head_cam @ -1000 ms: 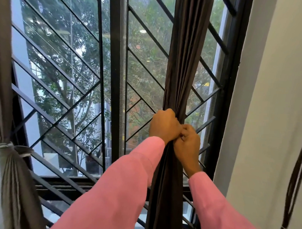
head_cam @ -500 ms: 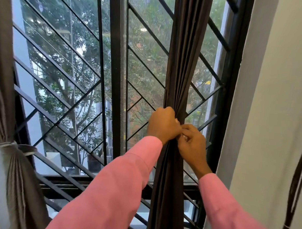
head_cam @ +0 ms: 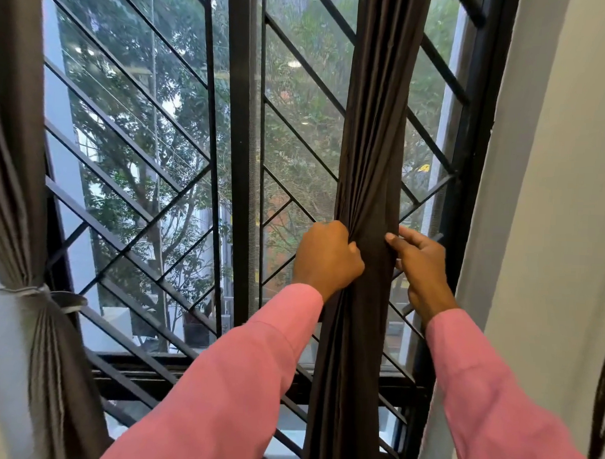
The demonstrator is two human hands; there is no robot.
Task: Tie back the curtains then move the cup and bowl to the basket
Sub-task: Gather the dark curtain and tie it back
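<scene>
View from the person's head, looking at a window. In the centre right of the frame hangs a dark brown gathered fabric curtain, bunched into a narrow column from the top edge to the bottom edge. The left hand, just left of centre, is closed in a fist around the curtain's left side, its fingers wrapped into the folds. The right hand is at the same height on the curtain's right side; its thumb lies against the fabric's right edge and its fingers are half curled beside it, but whether they pinch any cloth cannot be told. Both arms wear pink long sleeves that rise from the bottom edge. Behind the curtain stands a black metal window frame with diagonal bars, with green trees beyond the glass. At the far left hangs a grey pleated fabric curtain, cinched at lower left by a pale tie band. A white wall fills the right side, and a dark cord hangs at the lower right edge
</scene>
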